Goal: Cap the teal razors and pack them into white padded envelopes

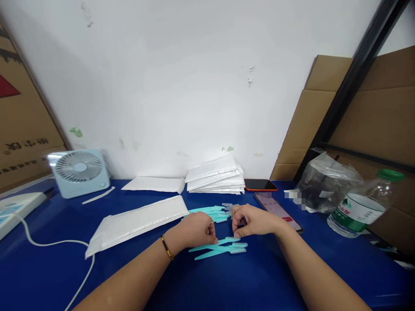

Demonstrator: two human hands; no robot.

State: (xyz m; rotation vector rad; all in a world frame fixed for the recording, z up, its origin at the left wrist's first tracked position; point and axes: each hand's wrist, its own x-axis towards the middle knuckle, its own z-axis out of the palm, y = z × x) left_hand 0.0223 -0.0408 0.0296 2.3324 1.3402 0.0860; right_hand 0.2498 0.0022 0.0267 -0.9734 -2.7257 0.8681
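Note:
Both my hands rest on a blue table [227, 285], close together. My left hand [194, 230] is curled shut, with a gold bracelet on its wrist, and its fingertips touch a small bunch of teal plastic sticks [220, 249] lying in front of me. My right hand [251, 220] is also curled, fingers pinched near the wide ends of those sticks. A second pile of teal sticks [210, 212] lies just behind my left hand. What either hand grips is hidden by the fingers.
A white padded mailer [136, 224] lies to the left, more mailers [215, 176] are stacked at the wall. A small fan [79, 172] and white cable [48, 244] sit far left. Two phones [261, 185] [279, 211], a plastic bag [324, 183] and a water bottle [359, 207] are on the right.

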